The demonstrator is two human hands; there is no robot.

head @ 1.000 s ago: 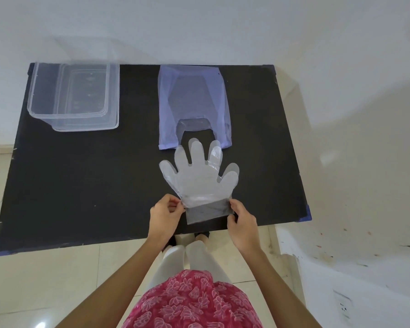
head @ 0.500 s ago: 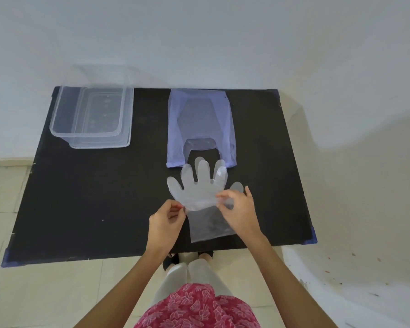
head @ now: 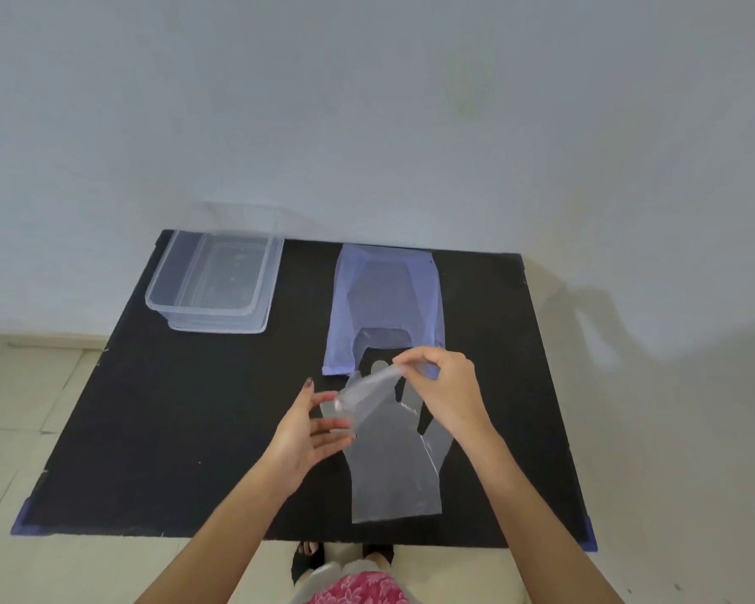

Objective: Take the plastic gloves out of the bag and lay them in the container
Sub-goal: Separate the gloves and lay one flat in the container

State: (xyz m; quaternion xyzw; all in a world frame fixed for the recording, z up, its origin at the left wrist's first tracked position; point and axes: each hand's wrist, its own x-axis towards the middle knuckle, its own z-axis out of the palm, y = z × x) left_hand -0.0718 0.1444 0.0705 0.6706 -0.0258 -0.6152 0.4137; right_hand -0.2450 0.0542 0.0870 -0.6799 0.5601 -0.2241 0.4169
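A clear plastic glove (head: 393, 468) lies on the black table (head: 184, 407) near its front edge, cuff toward me. My right hand (head: 443, 392) pinches a second clear glove (head: 365, 392) and holds it lifted above the flat one. My left hand (head: 308, 433) touches that lifted glove's lower left end, its fingers apart. A flat pale-blue plastic bag (head: 386, 298) lies just beyond, handles toward me. The clear rectangular container (head: 214, 283) stands at the table's back left, with nothing visible inside.
A white wall rises right behind the table. Tiled floor lies to the left and in front. My feet and a pink floral garment show below the table's front edge.
The right hand has peeled one glove off the other and raised it toward the bag. The left hand has opened against it. The camera has tilted up.
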